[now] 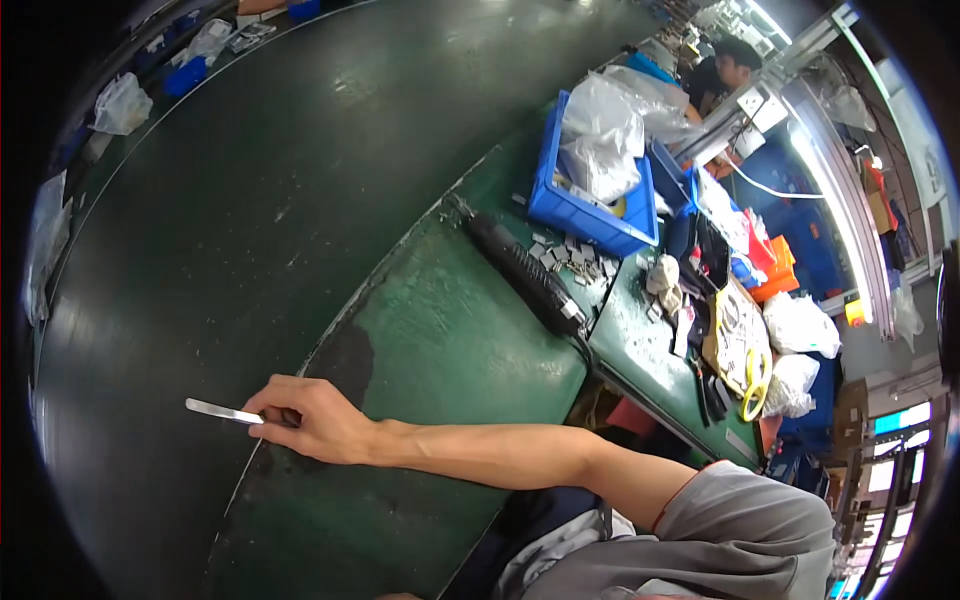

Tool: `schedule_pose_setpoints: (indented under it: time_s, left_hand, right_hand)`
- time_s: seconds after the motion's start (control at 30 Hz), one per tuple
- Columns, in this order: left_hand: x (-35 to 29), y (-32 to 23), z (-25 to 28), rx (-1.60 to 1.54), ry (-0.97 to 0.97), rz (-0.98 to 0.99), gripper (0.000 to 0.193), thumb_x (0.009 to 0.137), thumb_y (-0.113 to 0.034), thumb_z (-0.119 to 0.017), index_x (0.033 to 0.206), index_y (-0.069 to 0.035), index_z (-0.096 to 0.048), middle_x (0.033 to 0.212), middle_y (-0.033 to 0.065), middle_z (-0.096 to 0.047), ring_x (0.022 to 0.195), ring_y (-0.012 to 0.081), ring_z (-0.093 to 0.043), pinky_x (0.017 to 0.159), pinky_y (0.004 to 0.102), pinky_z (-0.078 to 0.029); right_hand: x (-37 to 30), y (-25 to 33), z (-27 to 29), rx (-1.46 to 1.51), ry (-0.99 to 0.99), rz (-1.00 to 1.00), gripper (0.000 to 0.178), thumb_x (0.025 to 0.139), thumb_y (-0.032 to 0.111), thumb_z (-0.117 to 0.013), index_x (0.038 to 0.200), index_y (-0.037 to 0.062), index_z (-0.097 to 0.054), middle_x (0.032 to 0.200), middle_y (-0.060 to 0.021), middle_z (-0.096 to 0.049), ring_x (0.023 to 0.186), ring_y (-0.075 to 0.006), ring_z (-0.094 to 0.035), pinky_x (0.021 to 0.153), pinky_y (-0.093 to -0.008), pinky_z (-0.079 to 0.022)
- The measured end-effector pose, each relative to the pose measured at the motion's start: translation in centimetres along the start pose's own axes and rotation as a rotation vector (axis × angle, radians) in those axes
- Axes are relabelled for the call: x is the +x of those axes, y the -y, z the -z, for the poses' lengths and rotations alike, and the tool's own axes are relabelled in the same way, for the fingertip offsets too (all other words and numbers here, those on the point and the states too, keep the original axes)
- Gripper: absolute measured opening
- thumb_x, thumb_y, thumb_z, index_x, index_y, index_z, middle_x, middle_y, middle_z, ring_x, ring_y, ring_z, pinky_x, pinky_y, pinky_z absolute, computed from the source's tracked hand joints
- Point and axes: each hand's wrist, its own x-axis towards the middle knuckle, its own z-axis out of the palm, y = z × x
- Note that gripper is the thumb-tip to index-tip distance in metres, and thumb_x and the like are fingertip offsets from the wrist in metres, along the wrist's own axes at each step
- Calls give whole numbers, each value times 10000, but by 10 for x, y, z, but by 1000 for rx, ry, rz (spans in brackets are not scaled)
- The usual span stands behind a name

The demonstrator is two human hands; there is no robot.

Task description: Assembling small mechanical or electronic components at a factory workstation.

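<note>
My right hand [318, 418] reaches across to the left, its forearm [480, 450] lying over the green work surface [450, 340]. Its thumb and fingers are closed around a slim, flat, silvery metal piece [215, 409] with a rounded end, which sticks out to the left over the dark belt-like surface [130, 480]. The grip hides its other end, so its exact kind cannot be made out. Beyond the forearm a black electric screwdriver [520, 275] with a ribbed grip lies on the green surface, its bit toward the upper left. My left hand is out of view.
Small grey metal parts [575, 260] lie scattered beside a blue bin [590, 215] holding clear plastic bags. To the right are black-handled tools [708, 395], a yellow ring [757, 385] and white bags [800, 325]. Another person [735, 65] is at the far right under a lamp.
</note>
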Motion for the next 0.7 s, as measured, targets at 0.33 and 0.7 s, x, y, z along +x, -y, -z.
schedule_pose_setpoints:
  time_s: [0.33,0.7]
  left_hand:
    - [-51,-14,7,-94,-145,186,330,1112,-219,-346,1325,17,-435,1086,97,-540,801,166,-559,696,256,-444]
    - [-75,-34,27,-98,-373,228,338,1080,-162,-382,1340,36,-465,1189,154,-537,965,212,-550,839,292,-427]
  right_hand:
    - [-2,-8,8,-36,-5,1,200,898,114,-760,1070,32,-702,793,-44,-551,660,-161,-529,606,-338,-448]
    - [-6,-10,8,-28,14,-27,214,907,127,-758,1095,34,-715,799,-40,-547,665,-147,-518,611,-332,-440]
